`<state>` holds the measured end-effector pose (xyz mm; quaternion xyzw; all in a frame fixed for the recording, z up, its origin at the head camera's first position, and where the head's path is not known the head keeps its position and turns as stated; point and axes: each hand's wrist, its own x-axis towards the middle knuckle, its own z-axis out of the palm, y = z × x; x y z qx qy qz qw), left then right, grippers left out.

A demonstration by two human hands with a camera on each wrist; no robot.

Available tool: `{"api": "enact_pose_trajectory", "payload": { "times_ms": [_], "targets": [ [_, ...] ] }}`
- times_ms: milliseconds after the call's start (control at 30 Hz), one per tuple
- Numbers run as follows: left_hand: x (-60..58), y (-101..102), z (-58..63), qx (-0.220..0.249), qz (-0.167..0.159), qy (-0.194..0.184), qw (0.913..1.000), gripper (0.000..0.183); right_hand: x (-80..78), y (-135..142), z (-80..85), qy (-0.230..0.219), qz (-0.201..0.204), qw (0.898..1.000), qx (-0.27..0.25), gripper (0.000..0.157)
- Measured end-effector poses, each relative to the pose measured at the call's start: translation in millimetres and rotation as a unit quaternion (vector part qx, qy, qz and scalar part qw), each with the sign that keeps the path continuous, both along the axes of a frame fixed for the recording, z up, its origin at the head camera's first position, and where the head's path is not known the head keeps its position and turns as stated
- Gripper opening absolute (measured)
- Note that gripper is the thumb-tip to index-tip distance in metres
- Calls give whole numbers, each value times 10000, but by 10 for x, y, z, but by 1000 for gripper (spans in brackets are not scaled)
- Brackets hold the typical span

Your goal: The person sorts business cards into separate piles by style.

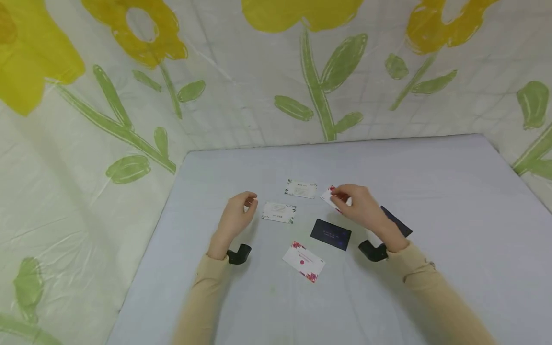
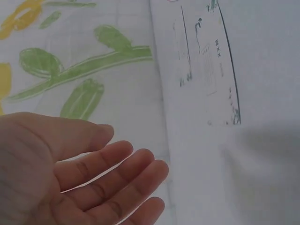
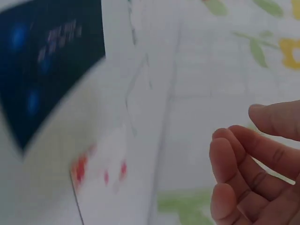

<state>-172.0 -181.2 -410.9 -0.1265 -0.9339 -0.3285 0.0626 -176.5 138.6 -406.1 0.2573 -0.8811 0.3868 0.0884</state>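
My left hand (image 1: 238,213) hovers left of a white card with a green leaf border (image 1: 279,212); in the left wrist view its fingers (image 2: 124,180) curve loosely around nothing. A similar leaf-bordered card (image 1: 301,189) lies farther back. My right hand (image 1: 357,203) is over a white card with red flowers (image 1: 327,195), hiding part of it. The right wrist view has its fingers (image 3: 224,159) bent loosely, with nothing between them and the thumb. Nearer lie a dark blue card (image 1: 330,234) and another red-flowered card (image 1: 304,261). My right wrist partly covers a second dark card (image 1: 398,223).
The cards lie on a pale cloth-covered table (image 1: 453,201). Behind and to the left hangs a white sheet (image 1: 241,91) painted with yellow flowers and green stems. Black wrist devices, such as the one at my right wrist (image 1: 373,250), project inward.
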Motion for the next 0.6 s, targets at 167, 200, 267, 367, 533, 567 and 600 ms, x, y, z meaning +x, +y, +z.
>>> {"api": "enact_pose_trajectory", "payload": {
  "times_ms": [167,200,267,367,533,567,600],
  "targets": [
    [-87,82,-149,-153,-479,-585,9970,34,-130,-468,-176,-684,610,9957,93,20],
    [-100,96,-172,-199,-569,-693,9958,37,-147,-547,-203,-843,668,9941,145,22],
    [-120,121,-204,-283,-736,-804,9936,40,-167,-690,-241,-1202,667,9900,302,27],
    [-145,149,-235,-396,-918,-777,9919,43,-211,-848,-320,-1416,566,9861,663,34],
    [-177,159,-277,-631,-1051,-577,9908,48,-258,-1011,-413,-1244,323,9820,1383,47],
    [-184,160,-286,-688,-1063,-548,9904,49,-265,-1030,-425,-1203,289,9813,1473,49],
    [-192,159,-298,-752,-1076,-514,9900,51,-271,-1045,-436,-1167,255,9806,1555,51]
  ]
}}
